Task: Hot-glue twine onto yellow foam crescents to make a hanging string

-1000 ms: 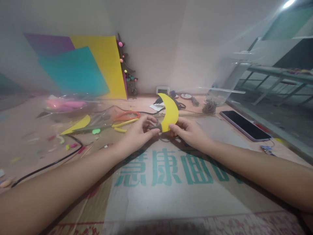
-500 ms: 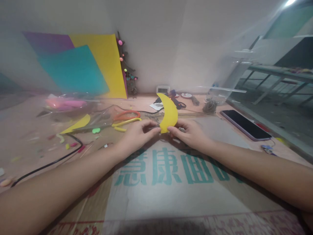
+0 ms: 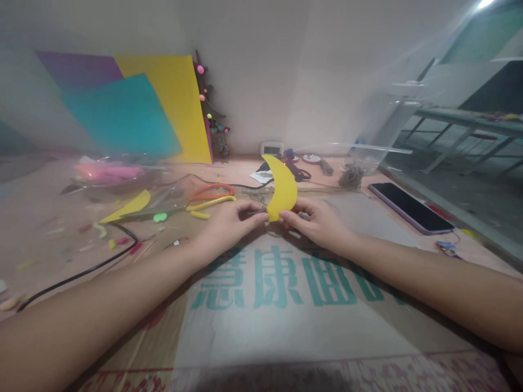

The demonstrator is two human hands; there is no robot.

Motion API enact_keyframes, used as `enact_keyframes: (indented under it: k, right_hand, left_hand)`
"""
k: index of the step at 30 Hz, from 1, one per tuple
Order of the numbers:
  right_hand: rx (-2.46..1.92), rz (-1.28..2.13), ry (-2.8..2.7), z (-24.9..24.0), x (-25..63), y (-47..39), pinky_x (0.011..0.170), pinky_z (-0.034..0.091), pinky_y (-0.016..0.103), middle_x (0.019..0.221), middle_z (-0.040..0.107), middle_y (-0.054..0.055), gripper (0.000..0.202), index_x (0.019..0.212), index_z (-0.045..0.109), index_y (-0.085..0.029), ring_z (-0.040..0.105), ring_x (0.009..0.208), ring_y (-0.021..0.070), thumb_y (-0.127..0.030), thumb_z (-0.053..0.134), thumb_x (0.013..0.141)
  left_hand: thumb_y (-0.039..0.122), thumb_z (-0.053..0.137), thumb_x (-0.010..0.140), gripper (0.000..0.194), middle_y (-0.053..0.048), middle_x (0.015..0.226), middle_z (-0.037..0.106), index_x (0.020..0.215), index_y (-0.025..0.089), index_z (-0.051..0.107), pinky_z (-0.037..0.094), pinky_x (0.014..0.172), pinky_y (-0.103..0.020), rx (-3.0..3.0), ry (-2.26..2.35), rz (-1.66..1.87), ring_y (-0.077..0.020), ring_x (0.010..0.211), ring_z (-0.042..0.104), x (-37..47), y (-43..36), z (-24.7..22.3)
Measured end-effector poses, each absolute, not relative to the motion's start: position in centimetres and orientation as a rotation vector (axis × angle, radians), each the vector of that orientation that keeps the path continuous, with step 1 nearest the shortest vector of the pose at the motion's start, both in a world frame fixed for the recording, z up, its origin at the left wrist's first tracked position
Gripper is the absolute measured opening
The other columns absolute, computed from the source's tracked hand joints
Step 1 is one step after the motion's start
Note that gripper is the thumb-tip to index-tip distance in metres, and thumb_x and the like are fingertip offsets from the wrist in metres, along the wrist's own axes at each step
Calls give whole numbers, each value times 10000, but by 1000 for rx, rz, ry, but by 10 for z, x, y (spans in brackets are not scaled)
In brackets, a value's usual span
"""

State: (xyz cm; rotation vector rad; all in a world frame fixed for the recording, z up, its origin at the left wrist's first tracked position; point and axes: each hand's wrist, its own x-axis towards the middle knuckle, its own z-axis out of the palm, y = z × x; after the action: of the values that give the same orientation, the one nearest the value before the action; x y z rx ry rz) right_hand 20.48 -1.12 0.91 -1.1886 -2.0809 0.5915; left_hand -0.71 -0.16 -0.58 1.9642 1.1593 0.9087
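A yellow paper crescent (image 3: 286, 188) stands upright between my two hands, its curve bulging to the right. My left hand (image 3: 232, 220) pinches at its lower left edge with thumb and fingertips. A thin dark strand shows between those fingers, too small to name surely. My right hand (image 3: 318, 220) grips the crescent's lower right part, thumb in front and fingers mostly hidden behind. Left of my left hand lie scissors with orange and yellow handles (image 3: 212, 190), their blades pointing toward a yellow paper scrap (image 3: 131, 207).
Coloured sheets (image 3: 122, 114) lean on the wall beside a decorated branch (image 3: 212, 106). A small white clock (image 3: 272, 148), a twine bundle (image 3: 350, 175) and a phone (image 3: 411, 208) lie farther back. A black cable (image 3: 98, 267) and clay bits are at left. A printed sack (image 3: 261, 332) covers the front.
Almost nothing differs. Both hands keep the crescent in the same place, and the view has shifted very slightly.
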Motion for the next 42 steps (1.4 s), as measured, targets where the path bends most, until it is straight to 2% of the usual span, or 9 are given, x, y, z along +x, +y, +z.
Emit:
enact_keyframes:
  k: [4,12,16,19,22,25,32,38,42]
  right_hand:
    - [-1182,571,-2091,9,205,-11,585,421,243,661,664,11,218,794,678,-166,586,615,145,-323,548,872]
    - [-1154,546,-2115,6,206,-9,590,428,236,674,668,14,245,777,681,-158,593,627,140,-337,549,878]
    - [-1169,574,-2078,6,206,-10,579,430,233,671,666,6,214,803,682,-162,594,613,136,-315,551,877]
    - [-1163,565,-2014,5,208,-10,584,441,236,688,670,5,197,835,679,-162,595,609,134,-311,558,877]
    - [-1139,520,-1947,3,209,-10,611,461,248,702,675,10,215,829,671,-163,607,630,142,-332,551,889]
    - [-1118,450,-1935,1,210,-10,629,473,263,692,673,11,223,823,665,-169,612,637,152,-344,548,897]
    - [-808,114,-2191,-3,214,-9,698,471,291,802,705,40,148,879,676,-194,629,739,177,-280,559,909]
    - [-687,-4,-2334,-3,217,-6,672,456,273,839,722,28,122,947,657,-210,630,712,150,-196,549,893]
    - [-638,24,-2372,-4,216,-4,683,462,275,871,711,32,121,964,626,-212,637,749,157,-161,552,883]
  left_hand:
    - [424,574,858,285,0,761,696,880,183,724,420,593,-224,1996,1165,886,-140,648,584,-6,-3,-2]
    - [411,553,866,294,0,786,706,869,173,725,449,657,-240,2017,1167,881,-155,694,602,-7,-4,-1]
    - [431,524,889,350,-30,840,711,1020,169,715,453,650,-253,1961,1167,895,-160,686,599,-7,0,-4]
    - [452,525,895,409,-30,802,677,1168,160,609,438,592,-239,1808,1098,1006,-133,615,564,-6,3,-9]
    - [498,502,903,349,25,655,575,990,166,567,389,521,-211,1710,1066,1061,-100,527,491,-6,5,-12]
    - [553,455,908,411,46,566,463,771,172,525,325,470,-207,1762,1104,993,-93,496,434,-7,4,-11]
    - [473,409,931,393,27,584,461,712,166,519,343,524,-231,1760,1027,976,-112,556,447,-8,0,-1]
    - [273,476,838,196,42,547,444,667,178,479,322,496,-222,1673,1032,956,-104,514,433,-7,3,-4]
    - [336,477,874,282,42,544,437,641,179,451,326,491,-213,1688,997,947,-96,508,435,-8,6,-9]
